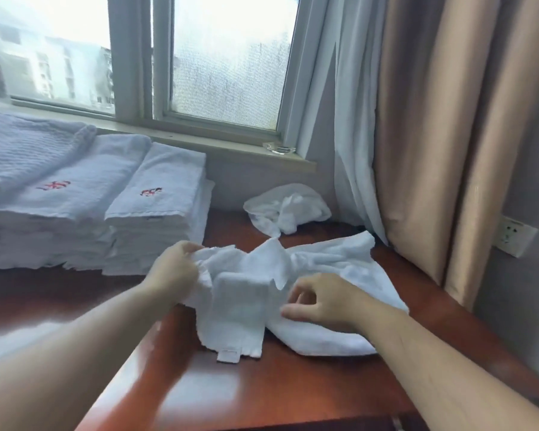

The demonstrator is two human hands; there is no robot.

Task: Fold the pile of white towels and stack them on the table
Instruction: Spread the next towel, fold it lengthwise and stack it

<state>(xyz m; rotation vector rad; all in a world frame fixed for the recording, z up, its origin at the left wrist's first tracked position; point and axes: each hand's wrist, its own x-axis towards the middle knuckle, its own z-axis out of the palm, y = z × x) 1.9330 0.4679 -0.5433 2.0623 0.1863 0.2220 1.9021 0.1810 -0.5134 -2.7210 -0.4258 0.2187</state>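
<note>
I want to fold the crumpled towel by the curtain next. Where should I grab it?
Judging by its pose, take the crumpled towel by the loose tip hanging toward you at its near edge, reaching from the front with the right hand. The rest is bunched, so no other corner shows clearly.

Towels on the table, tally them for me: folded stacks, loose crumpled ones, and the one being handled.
Folded stacks: 3
Crumpled towel lying loose: 1
Towel in the hands: 1
Total: 5
</note>
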